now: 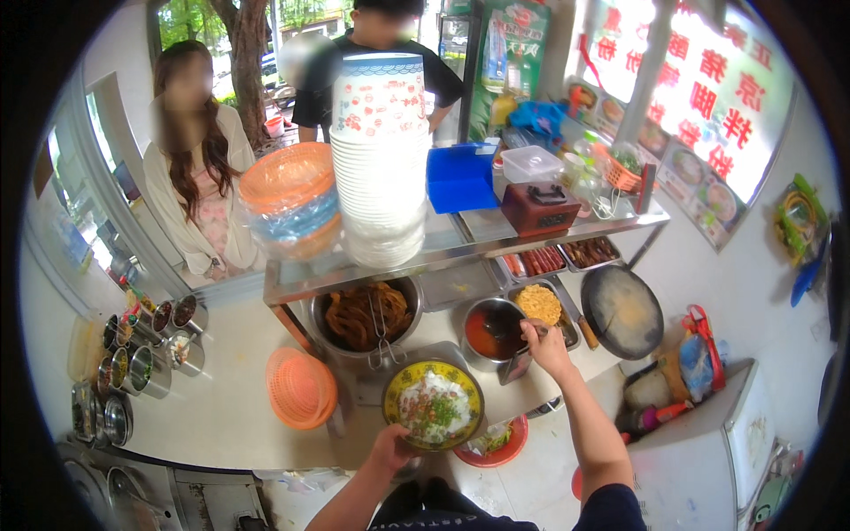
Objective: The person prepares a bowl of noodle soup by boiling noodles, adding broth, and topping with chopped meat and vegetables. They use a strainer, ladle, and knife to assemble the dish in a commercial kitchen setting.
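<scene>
My left hand (390,446) grips the rim of a yellow patterned bowl (473,391) at its lower left. White noodles (435,395) fill the bowl, topped with chopped green onion and reddish-brown bits. My right hand (546,344) is closed around the handle of a ladle over a steel pot (475,357). Red, oily broth (483,330) shows in the pot, and the ladle's bowl is dark and partly sunk in it. Behind the noodle bowl, steel tongs (380,332) lean in a basin of dark braised food (355,318).
A steel shelf (465,237) crosses above the pots, bearing tall stacked paper bowls (378,172) and a wooden box (541,207). Orange baskets (301,388) and steel condiment tins (149,372) stand left. A lidded pan (623,312) is right. Two people stand beyond the counter.
</scene>
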